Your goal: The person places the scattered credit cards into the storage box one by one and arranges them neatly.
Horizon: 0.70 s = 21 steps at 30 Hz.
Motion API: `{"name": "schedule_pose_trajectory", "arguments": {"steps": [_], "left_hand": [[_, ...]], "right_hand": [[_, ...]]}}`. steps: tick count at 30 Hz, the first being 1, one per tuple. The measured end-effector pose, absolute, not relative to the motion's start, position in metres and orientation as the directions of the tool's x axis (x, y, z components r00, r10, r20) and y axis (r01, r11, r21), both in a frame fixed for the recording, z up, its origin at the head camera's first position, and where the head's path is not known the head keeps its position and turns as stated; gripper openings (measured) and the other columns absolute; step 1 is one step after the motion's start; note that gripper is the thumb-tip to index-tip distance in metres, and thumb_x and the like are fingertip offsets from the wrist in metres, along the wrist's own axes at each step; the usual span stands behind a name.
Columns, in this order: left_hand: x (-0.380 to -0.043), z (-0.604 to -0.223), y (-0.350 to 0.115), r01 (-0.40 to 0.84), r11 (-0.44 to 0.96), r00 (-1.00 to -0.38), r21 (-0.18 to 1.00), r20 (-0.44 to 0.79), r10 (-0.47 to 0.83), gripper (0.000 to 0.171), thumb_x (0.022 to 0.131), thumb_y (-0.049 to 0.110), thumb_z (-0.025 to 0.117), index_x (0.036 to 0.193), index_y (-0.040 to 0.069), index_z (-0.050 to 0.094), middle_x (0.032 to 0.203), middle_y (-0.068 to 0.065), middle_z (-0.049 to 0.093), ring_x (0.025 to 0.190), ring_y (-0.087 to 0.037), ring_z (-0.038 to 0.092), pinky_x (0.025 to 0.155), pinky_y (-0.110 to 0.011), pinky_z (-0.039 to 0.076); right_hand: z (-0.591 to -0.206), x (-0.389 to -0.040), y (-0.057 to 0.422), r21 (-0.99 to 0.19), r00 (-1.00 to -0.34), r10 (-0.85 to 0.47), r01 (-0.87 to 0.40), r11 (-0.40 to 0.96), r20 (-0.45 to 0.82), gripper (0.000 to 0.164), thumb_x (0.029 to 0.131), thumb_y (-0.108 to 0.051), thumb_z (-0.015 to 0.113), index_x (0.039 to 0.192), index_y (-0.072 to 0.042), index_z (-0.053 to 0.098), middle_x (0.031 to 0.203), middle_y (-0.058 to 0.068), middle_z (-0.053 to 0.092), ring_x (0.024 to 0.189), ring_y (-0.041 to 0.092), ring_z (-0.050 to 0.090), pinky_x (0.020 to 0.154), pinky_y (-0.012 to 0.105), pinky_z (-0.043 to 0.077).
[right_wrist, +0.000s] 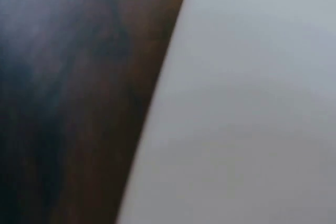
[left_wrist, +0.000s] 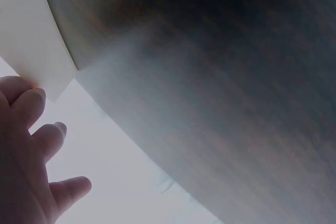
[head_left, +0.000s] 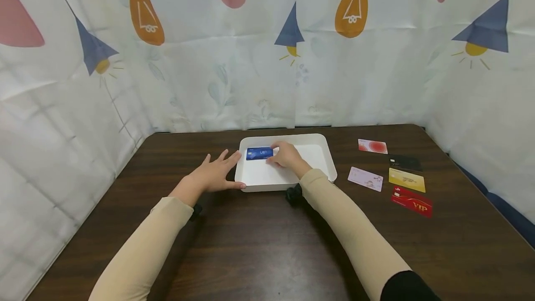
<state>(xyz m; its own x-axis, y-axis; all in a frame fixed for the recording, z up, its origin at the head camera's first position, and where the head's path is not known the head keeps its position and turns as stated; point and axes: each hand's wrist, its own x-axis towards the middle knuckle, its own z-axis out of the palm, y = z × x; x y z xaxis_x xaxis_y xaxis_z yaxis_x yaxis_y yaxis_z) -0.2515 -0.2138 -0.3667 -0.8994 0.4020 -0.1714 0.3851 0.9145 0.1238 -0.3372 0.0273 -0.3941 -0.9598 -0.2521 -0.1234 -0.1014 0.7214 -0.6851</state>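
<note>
In the head view a white tray [head_left: 309, 152] lies on the dark wooden table. A blue VIP card [head_left: 258, 153] is over the left part of its floor. My right hand [head_left: 288, 156] reaches in over the tray's front side and grips the card's right end between thumb and fingers. My left hand [head_left: 211, 174] is spread at the tray's left side, its fingertips at the rim. The left wrist view shows the left hand's fingers [left_wrist: 50, 140] beside the tray's outer wall [left_wrist: 37, 35]. The right wrist view shows the tray [right_wrist: 236, 103] but not the hand.
Right of the tray lie a pink-and-red card [head_left: 373, 146], a lilac card [head_left: 365, 179], a black card [head_left: 404, 162], a yellow card [head_left: 407, 179] and a red VIP card [head_left: 412, 201]. A patterned curtain [head_left: 259, 82] hangs behind the table [head_left: 251, 245].
</note>
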Motion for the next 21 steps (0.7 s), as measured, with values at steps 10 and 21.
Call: {"name": "schedule_pose_trajectory", "arguments": {"steps": [10, 21], "left_hand": [[-0.252, -0.365, -0.214, 0.392, 0.910, -0.896, 0.137, -0.167, 0.411, 0.107, 0.090, 0.073, 0.060, 0.165, 0.009, 0.017, 0.169, -0.014, 0.020, 0.155, -0.039, 0.010, 0.115, -0.073, 0.005], [-0.252, -0.366, -0.215, 0.396, 0.907, -0.895, 0.142, -0.164, 0.416, 0.109, 0.089, 0.074, 0.060, 0.165, 0.008, 0.018, 0.169, -0.014, 0.021, 0.155, -0.040, 0.011, 0.115, -0.074, 0.006]], "right_hand": [[-0.374, -0.330, 0.047, -0.680, -0.926, -0.360, -0.192, 0.708, -0.114, 0.044, 0.094, -0.016, 0.077, 0.136, -0.007, 0.065, 0.081, 0.007, 0.067, 0.060, 0.014, 0.059, 0.057, 0.025, 0.048], [-0.357, -0.322, 0.070, -0.637, -0.893, -0.438, -0.279, 0.718, -0.102, 0.035, 0.098, -0.015, 0.073, 0.132, -0.007, 0.068, 0.092, 0.009, 0.068, 0.075, 0.021, 0.066, 0.063, 0.028, 0.049]]}}
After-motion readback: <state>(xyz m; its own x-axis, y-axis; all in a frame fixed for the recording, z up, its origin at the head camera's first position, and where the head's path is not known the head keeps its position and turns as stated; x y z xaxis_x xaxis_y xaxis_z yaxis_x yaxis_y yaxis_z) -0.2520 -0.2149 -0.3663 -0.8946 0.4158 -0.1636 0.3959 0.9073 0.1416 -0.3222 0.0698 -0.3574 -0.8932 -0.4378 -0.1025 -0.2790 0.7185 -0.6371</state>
